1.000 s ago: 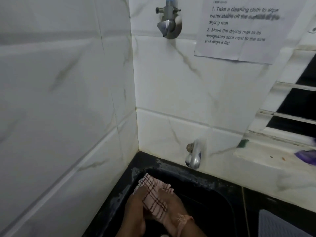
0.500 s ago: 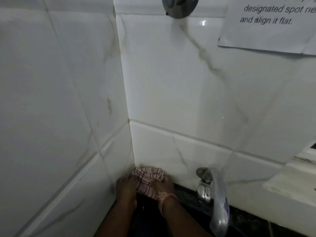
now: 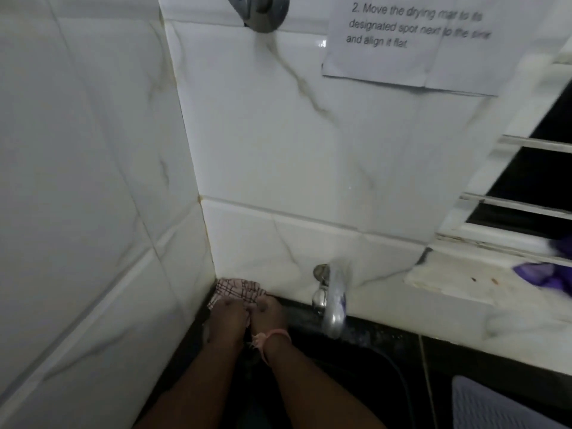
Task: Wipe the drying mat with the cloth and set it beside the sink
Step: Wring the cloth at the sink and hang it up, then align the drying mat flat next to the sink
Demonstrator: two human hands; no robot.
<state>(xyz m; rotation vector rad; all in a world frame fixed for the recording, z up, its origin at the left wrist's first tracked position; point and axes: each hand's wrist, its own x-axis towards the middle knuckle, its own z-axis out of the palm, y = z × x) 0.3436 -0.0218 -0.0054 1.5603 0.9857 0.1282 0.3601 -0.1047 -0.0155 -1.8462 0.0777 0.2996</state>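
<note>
Both hands, left hand (image 3: 227, 315) and right hand (image 3: 268, 314), bunch the cloth (image 3: 239, 291) in far-left corner; drying mat (image 3: 495, 407) lies near-right, nearer the right hand.

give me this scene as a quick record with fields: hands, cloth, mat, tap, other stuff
hands: left hand and right hand both pressed on the cloth, side by side
cloth: pink checked cloth bunched in the back left corner, against the white marble-look wall tiles
mat: grey ribbed drying mat on the black counter at the lower right, untouched
tap: chrome wall tap right of the hands
wrist: pink thread band on the right wrist
other: printed paper note on the wall
</note>
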